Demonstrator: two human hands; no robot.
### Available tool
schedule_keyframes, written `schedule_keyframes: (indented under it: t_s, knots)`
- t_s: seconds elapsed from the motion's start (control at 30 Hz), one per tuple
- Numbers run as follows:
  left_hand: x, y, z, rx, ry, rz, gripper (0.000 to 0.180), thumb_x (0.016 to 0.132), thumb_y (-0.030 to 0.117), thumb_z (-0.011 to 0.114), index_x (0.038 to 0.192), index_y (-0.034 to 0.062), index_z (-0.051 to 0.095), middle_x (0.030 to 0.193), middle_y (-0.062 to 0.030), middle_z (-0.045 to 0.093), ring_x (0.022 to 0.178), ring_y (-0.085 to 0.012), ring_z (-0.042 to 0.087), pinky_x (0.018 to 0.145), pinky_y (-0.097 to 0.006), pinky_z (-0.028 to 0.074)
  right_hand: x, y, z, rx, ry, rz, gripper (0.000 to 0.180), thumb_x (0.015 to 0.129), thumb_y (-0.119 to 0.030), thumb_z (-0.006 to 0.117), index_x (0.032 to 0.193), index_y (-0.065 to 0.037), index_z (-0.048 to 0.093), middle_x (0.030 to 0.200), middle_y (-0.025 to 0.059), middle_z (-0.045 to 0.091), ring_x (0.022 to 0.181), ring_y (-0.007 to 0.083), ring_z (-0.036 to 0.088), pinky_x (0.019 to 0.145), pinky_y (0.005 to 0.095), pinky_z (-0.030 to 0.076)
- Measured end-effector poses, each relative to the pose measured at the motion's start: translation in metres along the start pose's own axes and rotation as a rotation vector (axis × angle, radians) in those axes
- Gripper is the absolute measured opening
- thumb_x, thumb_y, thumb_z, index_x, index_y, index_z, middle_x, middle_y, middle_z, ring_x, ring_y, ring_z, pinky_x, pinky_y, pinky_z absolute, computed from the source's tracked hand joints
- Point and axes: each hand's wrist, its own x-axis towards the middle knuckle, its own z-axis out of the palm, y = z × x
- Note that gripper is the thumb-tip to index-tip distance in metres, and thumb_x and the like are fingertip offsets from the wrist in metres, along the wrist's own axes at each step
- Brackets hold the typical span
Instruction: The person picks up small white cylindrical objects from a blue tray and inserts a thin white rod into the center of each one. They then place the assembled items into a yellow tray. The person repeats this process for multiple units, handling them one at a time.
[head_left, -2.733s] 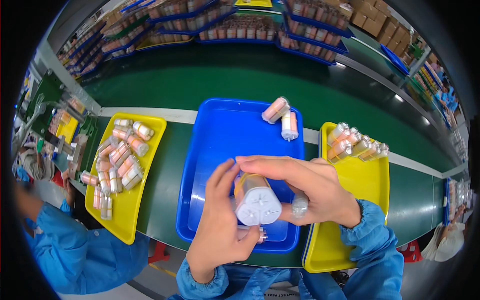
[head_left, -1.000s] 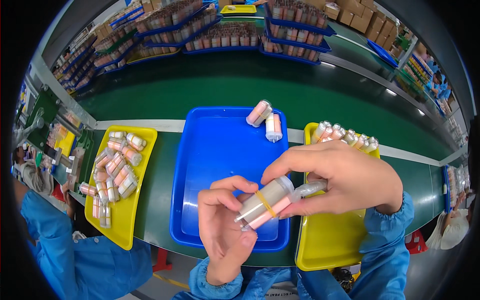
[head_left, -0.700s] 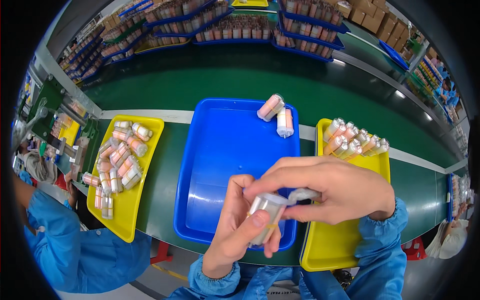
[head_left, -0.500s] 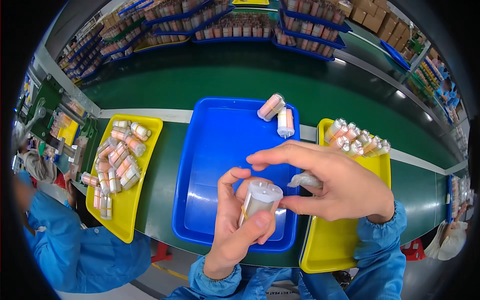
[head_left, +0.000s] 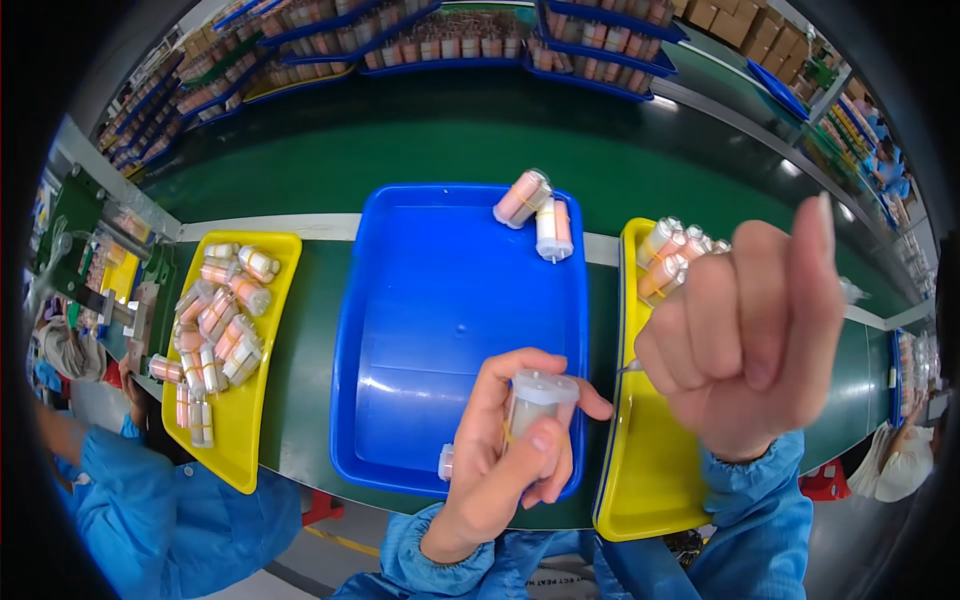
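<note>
My left hand point(head_left: 505, 450) is closed around a cylinder point(head_left: 543, 388), thumb across its near side and fingers wrapped behind, so that its pale cap points up. I have it above the near right part of a blue tray point(head_left: 430, 300), which sits on the green bench point(head_left: 310, 330) straight in front of me.

My right hand point(head_left: 745, 330) is raised over a yellow tray point(head_left: 650, 490) on my right, fingers curled in toward the palm and thumb pointing up. I cannot tell whether it has hold of anything; a bit of clear plastic point(head_left: 853, 290) shows just beside the thumb.

At the far right corner of the blue tray, two banded pink-and-white cylinders point(head_left: 538, 215) lie close together. Another cylinder point(head_left: 446, 462) shows partly beside my left wrist, near the tray's front edge. More cylinders point(head_left: 665, 250) stand grouped at the far end of the right yellow tray, partly behind my right hand.

To my left, a second yellow tray point(head_left: 235, 462) bears a loose pile of banded cylinders point(head_left: 215, 315). Next to it is a co-worker's blue sleeve point(head_left: 115, 480).
</note>
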Motion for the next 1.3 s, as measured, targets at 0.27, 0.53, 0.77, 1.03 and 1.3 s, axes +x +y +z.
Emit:
schedule_keyframes:
  t_s: [0.27,0.53,0.77,1.03,1.3]
  knots:
    - [0.0,-0.018,0.015,-0.064,-0.101,0.03,0.037,0.092,0.002,0.052,0.122,0.004,0.032,0.086,-0.0112,0.051,0.053,-0.0089,0.047,0.048,-0.022,0.037,-0.018,0.012,0.005,0.462,-0.006,-0.092,0.06,0.105,-0.048,0.007,0.065,-0.013,0.037,0.051,0.0026,0.04,0.037,0.0121,0.025,0.036,0.0271,0.021]
    - [-0.005,-0.02,0.024,-0.178,-0.023,-0.033,0.041,0.088,-0.007,0.053,0.122,0.0054,0.033,0.088,-0.0095,0.051,0.055,-0.0053,0.044,0.045,-0.02,0.034,-0.019,0.007,0.001,0.478,-0.172,-0.105,0.06,0.104,-0.048,0.007,0.068,-0.012,0.039,0.052,0.0036,0.042,0.036,0.0116,0.025,0.035,0.0267,0.02]
    - [-0.006,-0.02,0.021,-0.093,-0.023,-0.018,0.042,0.088,-0.007,0.054,0.122,0.0068,0.035,0.092,-0.0083,0.051,0.058,-0.0038,0.044,0.048,-0.019,0.036,-0.025,0.0,-0.001,0.287,-0.18,-0.159,0.06,0.105,-0.047,0.009,0.068,-0.011,0.039,0.049,0.0043,0.042,0.032,0.0106,0.024,0.031,0.0248,0.018]
    - [-0.006,-0.019,0.018,-0.086,-0.031,0.011,0.042,0.087,-0.008,0.055,0.122,0.0068,0.038,0.099,-0.0072,0.052,0.064,-0.0039,0.047,0.052,-0.019,0.039,-0.028,0.001,0.001,0.215,-0.159,-0.279,0.06,0.105,-0.046,0.01,0.065,-0.011,0.038,0.046,0.0037,0.04,0.029,0.0102,0.023,0.029,0.0243,0.018]
    - [-0.006,-0.021,0.018,0.076,0.038,0.06,0.043,0.085,-0.008,0.056,0.122,0.0062,0.04,0.104,-0.0062,0.051,0.083,-0.0063,0.05,0.068,-0.021,0.044,-0.028,0.014,0.006,0.27,-0.106,-0.383,0.06,0.105,-0.045,0.01,0.063,-0.012,0.036,0.044,0.0026,0.038,0.028,0.0099,0.023,0.028,0.0242,0.018]
